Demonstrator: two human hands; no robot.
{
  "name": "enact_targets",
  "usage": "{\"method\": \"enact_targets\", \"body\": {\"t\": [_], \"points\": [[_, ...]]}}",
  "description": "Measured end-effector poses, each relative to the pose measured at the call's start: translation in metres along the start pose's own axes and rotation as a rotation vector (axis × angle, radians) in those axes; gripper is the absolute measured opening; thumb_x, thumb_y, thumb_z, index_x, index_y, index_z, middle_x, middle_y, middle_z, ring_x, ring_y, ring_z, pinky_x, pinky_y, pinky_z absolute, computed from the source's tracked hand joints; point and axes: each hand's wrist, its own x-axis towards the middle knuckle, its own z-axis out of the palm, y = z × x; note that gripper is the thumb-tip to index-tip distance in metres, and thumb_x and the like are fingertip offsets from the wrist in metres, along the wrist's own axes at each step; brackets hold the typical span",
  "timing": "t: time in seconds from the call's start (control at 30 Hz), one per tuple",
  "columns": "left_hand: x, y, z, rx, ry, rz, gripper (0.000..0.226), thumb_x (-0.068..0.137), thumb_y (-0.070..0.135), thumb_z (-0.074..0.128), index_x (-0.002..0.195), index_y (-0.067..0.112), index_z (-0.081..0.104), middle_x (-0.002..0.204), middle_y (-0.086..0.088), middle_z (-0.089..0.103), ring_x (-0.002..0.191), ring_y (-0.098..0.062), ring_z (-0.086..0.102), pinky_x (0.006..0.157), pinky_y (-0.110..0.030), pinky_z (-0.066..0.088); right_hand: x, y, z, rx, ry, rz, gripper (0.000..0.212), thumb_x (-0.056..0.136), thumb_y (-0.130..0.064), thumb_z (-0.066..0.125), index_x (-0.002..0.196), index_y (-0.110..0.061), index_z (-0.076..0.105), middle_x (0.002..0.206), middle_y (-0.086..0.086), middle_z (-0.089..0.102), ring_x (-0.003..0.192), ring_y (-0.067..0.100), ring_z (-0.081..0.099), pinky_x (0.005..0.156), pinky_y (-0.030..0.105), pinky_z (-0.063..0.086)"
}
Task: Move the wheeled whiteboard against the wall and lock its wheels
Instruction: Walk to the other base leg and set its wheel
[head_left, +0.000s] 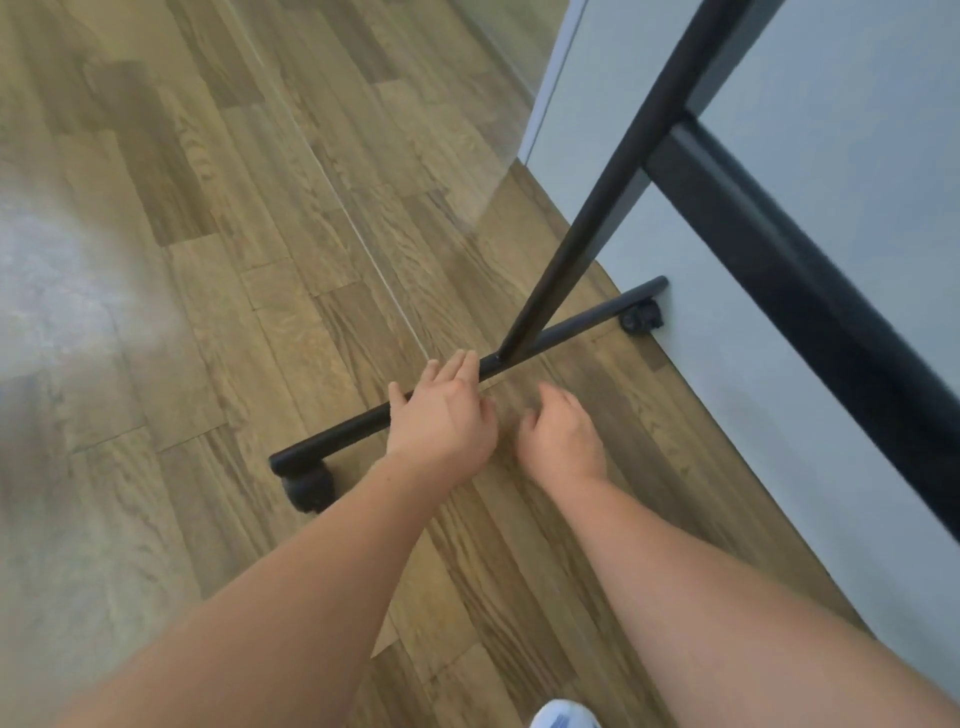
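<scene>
The whiteboard's black stand fills the right side of the head view: an upright post (597, 208) rises from a round base bar (566, 327) lying across the wood floor, and a thick black crossbar (810, 291) runs off to the right. One black caster (643, 318) sits at the bar's far end, touching the pale wall (779, 156). The near caster (309, 486) is at the bar's left end. My left hand (441, 415) hovers over the base bar, fingers apart and empty. My right hand (563, 434) hangs just right of it, fingers loosely curled, holding nothing.
Wood-plank floor (260, 260) stretches left and toward me. A mirror or glass panel edge (519, 130) runs up from the wall's corner. The toe of a white shoe (563, 717) shows at the bottom edge. A bright blurred patch lies at far left.
</scene>
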Motion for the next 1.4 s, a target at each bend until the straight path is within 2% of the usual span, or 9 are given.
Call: {"method": "enact_targets", "body": {"t": [0.17, 0.37, 0.53, 0.7, 0.8, 0.97, 1.17, 1.27, 1.4], "points": [[0.027, 0.029, 0.021, 0.052, -0.096, -0.053, 0.07, 0.106, 0.046, 0.029, 0.165, 0.02, 0.003, 0.174, 0.008, 0.002, 0.159, -0.031, -0.001, 0.113, -0.08, -0.004, 0.059, 0.032, -0.017, 0.103, 0.069, 0.189, 0.059, 0.105, -0.024, 0.052, 0.16, -0.017, 0.035, 0.163, 0.005, 0.038, 0.147, 0.029, 0.04, 0.116, 0.046, 0.039], [0.029, 0.028, 0.05, 0.164, -0.017, -0.076, 0.086, 0.099, 0.061, 0.024, 0.163, 0.016, -0.011, 0.174, 0.003, -0.009, 0.157, -0.033, -0.018, 0.106, -0.083, -0.012, 0.125, 0.04, -0.016, 0.24, 0.128, 0.295, 0.065, 0.103, -0.018, 0.048, 0.163, -0.01, 0.024, 0.168, 0.009, 0.027, 0.151, 0.031, 0.03, 0.119, 0.044, 0.03], [0.028, 0.029, 0.056, 0.189, 0.035, -0.077, 0.094, 0.096, 0.068, 0.023, 0.162, 0.014, -0.015, 0.173, 0.001, -0.013, 0.156, -0.033, -0.023, 0.104, -0.084, -0.014, 0.156, 0.047, -0.013, 0.29, 0.128, 0.359, 0.069, 0.103, -0.009, 0.043, 0.165, -0.006, 0.012, 0.172, 0.006, 0.009, 0.155, 0.029, 0.021, 0.119, 0.039, 0.028], [0.028, 0.028, 0.064, 0.206, 0.062, -0.072, 0.1, 0.093, 0.075, 0.021, 0.161, 0.012, -0.018, 0.173, 0.002, -0.015, 0.154, -0.034, -0.026, 0.103, -0.084, -0.015, 0.166, 0.056, -0.008, 0.272, 0.132, 0.365, 0.074, 0.101, -0.007, 0.044, 0.165, -0.006, 0.007, 0.173, 0.006, 0.0, 0.152, 0.032, 0.027, 0.117, 0.042, 0.036], [0.028, 0.028, 0.065, 0.208, 0.077, -0.073, 0.103, 0.091, 0.077, 0.022, 0.161, 0.011, -0.017, 0.173, 0.002, -0.013, 0.155, -0.034, -0.026, 0.103, -0.084, -0.014, 0.173, 0.06, -0.011, 0.246, 0.137, 0.346, 0.074, 0.1, -0.006, 0.043, 0.165, -0.008, 0.007, 0.173, 0.005, -0.001, 0.152, 0.033, 0.027, 0.119, 0.045, 0.035], [0.029, 0.027, 0.065, 0.221, 0.089, -0.069, 0.105, 0.09, 0.078, 0.022, 0.162, 0.012, -0.015, 0.173, 0.002, -0.012, 0.155, -0.034, -0.024, 0.104, -0.084, -0.013, 0.182, 0.064, -0.013, 0.227, 0.089, 0.374, 0.07, 0.103, -0.007, 0.04, 0.166, -0.01, 0.007, 0.173, 0.002, -0.003, 0.149, 0.033, 0.033, 0.114, 0.041, 0.038], [0.03, 0.028, 0.066, 0.231, 0.09, -0.075, 0.105, 0.089, 0.079, 0.024, 0.162, 0.013, -0.016, 0.173, 0.003, -0.014, 0.155, -0.033, -0.025, 0.104, -0.083, -0.013, 0.19, 0.063, -0.009, 0.153, 0.117, 0.353, 0.077, 0.101, -0.01, 0.045, 0.165, -0.008, 0.003, 0.173, 0.006, -0.005, 0.154, 0.035, 0.018, 0.123, 0.048, 0.028], [0.029, 0.027, 0.065, 0.228, 0.09, -0.074, 0.106, 0.09, 0.079, 0.025, 0.162, 0.013, -0.015, 0.173, 0.003, -0.014, 0.155, -0.033, -0.024, 0.104, -0.084, -0.012, 0.195, 0.059, -0.008, 0.145, 0.144, 0.39, 0.082, 0.101, -0.013, 0.051, 0.165, -0.009, 0.0, 0.173, 0.005, -0.004, 0.154, 0.037, 0.019, 0.123, 0.051, 0.026], [0.029, 0.027, 0.066, 0.233, 0.092, -0.072, 0.106, 0.09, 0.079, 0.025, 0.162, 0.013, -0.017, 0.173, 0.003, -0.015, 0.155, -0.033, -0.025, 0.104, -0.084, -0.013, 0.199, 0.057, -0.007, 0.145, 0.193, 0.418, 0.085, 0.103, -0.018, 0.053, 0.165, -0.012, -0.004, 0.173, 0.003, -0.001, 0.155, 0.038, 0.012, 0.123, 0.054, 0.021]]}}
